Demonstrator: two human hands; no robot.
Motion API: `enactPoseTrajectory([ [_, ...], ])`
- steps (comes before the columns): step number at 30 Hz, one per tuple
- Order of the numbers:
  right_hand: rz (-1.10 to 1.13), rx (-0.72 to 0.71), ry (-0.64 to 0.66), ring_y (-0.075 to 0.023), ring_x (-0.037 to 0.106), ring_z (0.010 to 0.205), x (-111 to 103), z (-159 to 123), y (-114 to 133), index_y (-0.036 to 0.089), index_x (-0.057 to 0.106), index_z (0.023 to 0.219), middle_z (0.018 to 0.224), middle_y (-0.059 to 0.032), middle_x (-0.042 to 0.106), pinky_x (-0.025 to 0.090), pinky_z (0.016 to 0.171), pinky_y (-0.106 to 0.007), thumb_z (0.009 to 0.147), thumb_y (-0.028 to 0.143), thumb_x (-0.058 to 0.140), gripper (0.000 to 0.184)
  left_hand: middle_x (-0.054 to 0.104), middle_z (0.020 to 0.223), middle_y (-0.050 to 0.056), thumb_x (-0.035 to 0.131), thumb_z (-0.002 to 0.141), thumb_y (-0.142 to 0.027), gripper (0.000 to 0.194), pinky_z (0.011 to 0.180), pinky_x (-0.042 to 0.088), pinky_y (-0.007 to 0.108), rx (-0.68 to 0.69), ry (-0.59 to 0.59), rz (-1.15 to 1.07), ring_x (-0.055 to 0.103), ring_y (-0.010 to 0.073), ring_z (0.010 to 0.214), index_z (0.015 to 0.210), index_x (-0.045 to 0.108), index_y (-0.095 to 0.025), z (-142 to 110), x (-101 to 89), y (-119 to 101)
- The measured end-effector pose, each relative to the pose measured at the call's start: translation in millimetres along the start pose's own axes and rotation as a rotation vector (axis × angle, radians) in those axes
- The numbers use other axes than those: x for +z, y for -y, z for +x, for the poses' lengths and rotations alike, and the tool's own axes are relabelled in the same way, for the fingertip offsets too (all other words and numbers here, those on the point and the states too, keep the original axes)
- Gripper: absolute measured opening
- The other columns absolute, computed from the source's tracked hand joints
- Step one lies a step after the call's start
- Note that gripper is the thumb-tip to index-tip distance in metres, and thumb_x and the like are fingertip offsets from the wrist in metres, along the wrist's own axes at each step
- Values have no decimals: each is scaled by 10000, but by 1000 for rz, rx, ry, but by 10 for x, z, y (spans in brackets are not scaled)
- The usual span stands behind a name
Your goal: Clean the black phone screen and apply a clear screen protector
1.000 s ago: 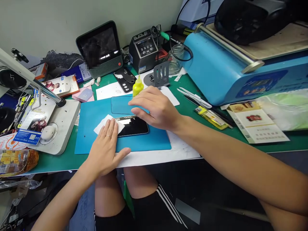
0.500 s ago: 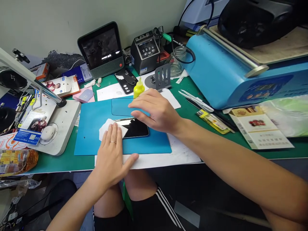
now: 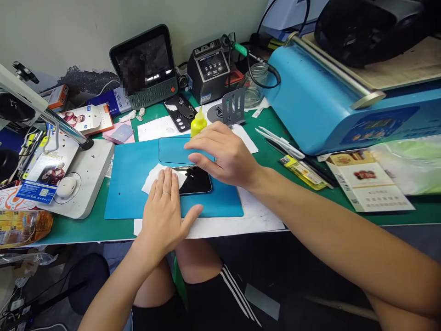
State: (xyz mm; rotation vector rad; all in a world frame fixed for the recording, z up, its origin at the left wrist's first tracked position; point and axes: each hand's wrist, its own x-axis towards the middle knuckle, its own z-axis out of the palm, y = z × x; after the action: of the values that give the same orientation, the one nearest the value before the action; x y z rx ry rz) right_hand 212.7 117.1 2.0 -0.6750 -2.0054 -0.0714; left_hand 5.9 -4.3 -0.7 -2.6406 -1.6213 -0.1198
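Note:
Under the flat, outstretched fingers of my left hand point(image 3: 164, 216) lies a white wipe point(image 3: 151, 178), pressed on the left part of a smartphone point(image 3: 197, 180). The phone rests screen up on a blue mat point(image 3: 127, 188); its left end is hidden by wipe and fingers. My right hand point(image 3: 230, 156) is above the phone's right end, fingers curved and thumb apart, with nothing visible between them. Behind the phone, a clear black-edged glass sheet point(image 3: 177, 150) lies on the mat. A yellow dropper bottle point(image 3: 198, 123) stands just past my right fingertips.
A microscope stand point(image 3: 93, 179) occupies the left side. A tablet-like display point(image 3: 144, 64), a soldering station point(image 3: 209, 71) and a glass jar point(image 3: 257, 87) line the back. To the right are tweezers point(image 3: 280, 142), a blue machine point(image 3: 306, 92) and a cigarette pack point(image 3: 368, 177).
My left hand and the wipe have slid to the right along the phone, covering more of its screen. My right hand has stayed nearly still. The view has shifted slightly.

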Motion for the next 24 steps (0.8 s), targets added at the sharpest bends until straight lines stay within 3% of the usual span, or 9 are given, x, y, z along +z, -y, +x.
enactPoseTrajectory([
  [6,27,-2,-27,-233,693,934,-27,4,-3,175,730,1042,987,-68,806,530,904,-424,1073,360,525,278,246,1713,295,250,1059,-709,941,1274,350,588,-7,-20,2,211,415,1620,1617,272,48,32,-4,6],
  [10,27,5,-7,-233,688,941,-36,7,6,186,734,1047,995,-63,807,527,911,-427,1083,398,495,321,249,1707,303,222,1055,-726,968,1284,328,593,-13,15,-16,208,416,1620,1611,283,64,47,-43,26],
  [14,31,28,29,-229,676,901,-41,10,20,182,741,1017,953,-69,803,526,871,-409,1072,329,501,286,221,1722,288,262,1046,-738,972,1271,351,590,10,17,-19,189,409,1627,1631,252,38,15,-68,16],
  [17,20,97,194,-219,673,828,-56,10,33,183,752,970,877,-72,790,505,779,-371,1045,262,459,313,229,1716,296,245,1040,-753,988,1284,325,594,3,41,-27,194,417,1624,1619,279,48,60,-52,19],
  [21,-118,337,567,-204,639,668,-111,23,36,174,767,967,737,-58,754,363,615,-335,991,268,438,343,191,1725,302,285,1027,-766,1021,1286,308,610,-10,33,-24,156,419,1632,1634,224,52,47,-26,3],
  [24,-177,417,670,-198,590,612,-153,44,22,182,772,906,681,-55,723,286,595,-339,946,263,465,320,192,1734,277,282,1035,-754,991,1283,322,599,17,37,-23,156,399,1638,1650,215,20,-6,-43,-2],
])
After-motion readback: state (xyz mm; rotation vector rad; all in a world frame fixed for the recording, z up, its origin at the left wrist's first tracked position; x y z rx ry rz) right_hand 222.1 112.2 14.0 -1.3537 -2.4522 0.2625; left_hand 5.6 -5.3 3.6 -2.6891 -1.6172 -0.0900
